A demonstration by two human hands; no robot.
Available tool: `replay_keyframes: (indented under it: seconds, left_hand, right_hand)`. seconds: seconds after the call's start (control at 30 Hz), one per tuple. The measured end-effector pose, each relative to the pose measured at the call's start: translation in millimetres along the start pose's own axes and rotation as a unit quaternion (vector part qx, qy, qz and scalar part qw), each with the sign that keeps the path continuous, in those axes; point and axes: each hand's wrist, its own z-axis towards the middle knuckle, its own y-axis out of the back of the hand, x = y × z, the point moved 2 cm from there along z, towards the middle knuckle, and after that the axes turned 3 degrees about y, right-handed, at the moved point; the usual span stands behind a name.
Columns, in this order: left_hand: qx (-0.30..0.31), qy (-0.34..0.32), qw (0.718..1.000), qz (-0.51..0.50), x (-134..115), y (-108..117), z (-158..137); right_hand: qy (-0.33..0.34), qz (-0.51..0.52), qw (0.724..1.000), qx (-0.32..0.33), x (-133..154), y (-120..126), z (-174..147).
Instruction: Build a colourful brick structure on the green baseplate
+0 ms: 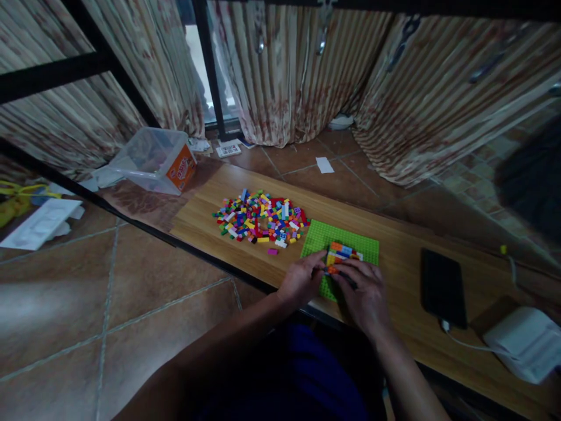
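On a green studded baseplate (319,235) sits a block of toy bricks (344,251) in orange, blue, white, yellow and red rows. My left hand (301,279) is closed at the left side of this block, its thumb and fingers pinched together; what lies between them is too small to make out. From the right, my right hand (364,289) reaches over the front of the block, its fingers closed around a small orange toy brick (332,269). The fingertips of both hands nearly meet there, and they hide the block's front part.
A pile of loose, mixed-colour bricks (263,219) lies left of the baseplate, with one magenta brick (272,252) apart. A clear plastic tub (149,158) stands at the far left end. To the right are a black phone (443,287) on a cable and a white device (523,342).
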Motion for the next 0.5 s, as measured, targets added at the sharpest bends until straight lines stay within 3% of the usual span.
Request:
replay_keyframes:
  seconds: [0.5]
  left_hand:
    - [0.031,0.002,1.0,-0.004,-3.0,7.6,-2.6]
  right_hand:
    - [0.03,0.013,0.999,0.021,-3.9,2.3,4.7]
